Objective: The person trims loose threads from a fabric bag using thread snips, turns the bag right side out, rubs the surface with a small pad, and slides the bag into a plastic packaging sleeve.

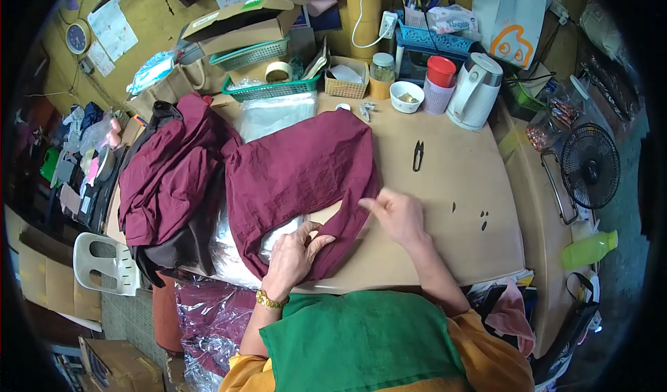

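Note:
A maroon garment (292, 166) lies spread on the tan table (479, 253), its lower part curving round in a band. My left hand (295, 252), with a gold bracelet at the wrist, pinches the inner edge of that band. Just right of the cloth is my right hand (397, 215), fingers curled and thumb pointing left to the garment's edge; whether it grips anything cannot be made out. More maroon and black clothing (170, 177) is heaped at the left. Black thread snips (418, 156) lie beyond my right hand.
Along the back stand green baskets (271, 86), a jar (382, 69), a white bowl (406, 97), a lidded cup (439, 83) and a white kettle (476, 92). Clear plastic bags (274, 114) lie under the garment. A black fan (590, 165) is at the right, a white stool (108, 263) at the left.

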The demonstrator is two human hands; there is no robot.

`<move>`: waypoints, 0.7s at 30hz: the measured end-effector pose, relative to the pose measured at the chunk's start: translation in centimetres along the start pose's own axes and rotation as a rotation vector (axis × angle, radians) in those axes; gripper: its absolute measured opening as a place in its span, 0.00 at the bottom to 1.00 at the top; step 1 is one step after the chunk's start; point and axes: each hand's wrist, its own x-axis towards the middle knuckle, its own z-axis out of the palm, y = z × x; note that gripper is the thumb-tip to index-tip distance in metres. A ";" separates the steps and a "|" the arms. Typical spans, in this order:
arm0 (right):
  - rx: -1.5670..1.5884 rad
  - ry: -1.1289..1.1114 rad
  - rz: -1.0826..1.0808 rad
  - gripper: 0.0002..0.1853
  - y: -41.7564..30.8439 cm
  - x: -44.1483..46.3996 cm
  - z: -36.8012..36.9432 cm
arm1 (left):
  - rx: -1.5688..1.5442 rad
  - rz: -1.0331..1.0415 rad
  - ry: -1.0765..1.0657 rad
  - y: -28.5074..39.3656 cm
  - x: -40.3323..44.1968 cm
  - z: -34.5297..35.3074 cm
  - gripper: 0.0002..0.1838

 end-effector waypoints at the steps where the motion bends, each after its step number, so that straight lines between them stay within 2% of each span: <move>1: 0.159 0.350 -0.141 0.10 0.1 -0.5 -0.1 | -0.005 -0.005 -0.001 -0.3 -0.1 -0.1 0.22; 2: 0.090 0.556 -0.469 0.11 -0.3 0.5 -0.5 | 0.028 0.011 -0.035 -0.3 -0.2 -0.2 0.22; 3: 0.061 0.672 -0.615 0.11 -1.1 1.6 -0.4 | 0.063 0.031 -0.072 -0.1 -0.3 -0.3 0.23; 5: 0.000 0.738 -0.834 0.15 -1.4 4.3 0.5 | 0.084 0.066 -0.063 0.5 -0.3 -0.5 0.24; 6: -0.003 0.740 -0.834 0.15 -0.6 5.3 1.6 | 0.144 0.062 -0.092 1.2 -0.3 -0.9 0.25; 8: 0.037 0.515 -0.889 0.21 1.3 7.4 4.0 | 0.205 0.053 -0.112 1.9 -0.3 -1.5 0.25; 10: 0.041 0.542 -0.831 0.23 1.5 8.4 4.1 | 0.262 0.014 -0.236 1.9 -0.5 -2.2 0.24; 13: 0.038 0.620 -0.766 0.26 1.8 9.3 3.9 | 0.267 0.033 -0.194 1.6 -0.9 -3.1 0.19; 14: -0.019 0.663 -0.733 0.25 2.1 9.3 3.7 | 0.185 0.155 -0.090 1.6 -1.0 -3.3 0.13; 15: -0.077 0.706 -0.698 0.24 1.7 8.9 3.4 | 0.186 0.149 -0.090 1.3 -0.9 -3.3 0.13; 17: 0.014 0.662 -0.694 0.21 -1.3 6.8 2.4 | 0.188 0.376 -0.007 0.7 -0.3 -2.8 0.10; 18: 0.108 0.582 -0.800 0.18 -3.2 5.4 2.5 | 0.178 0.232 -0.090 1.5 -0.3 -2.7 0.09; 19: 0.203 0.500 -0.899 0.16 -3.9 4.2 2.9 | 0.173 0.226 -0.094 1.9 -0.4 -2.4 0.09; 20: 0.144 0.376 -0.949 0.16 -2.4 4.0 4.2 | 0.182 0.192 -0.117 2.2 -0.3 -2.1 0.10; 21: 0.143 0.376 -0.945 0.16 -1.3 4.3 4.3 | 0.192 0.162 -0.138 2.4 -0.1 -2.0 0.11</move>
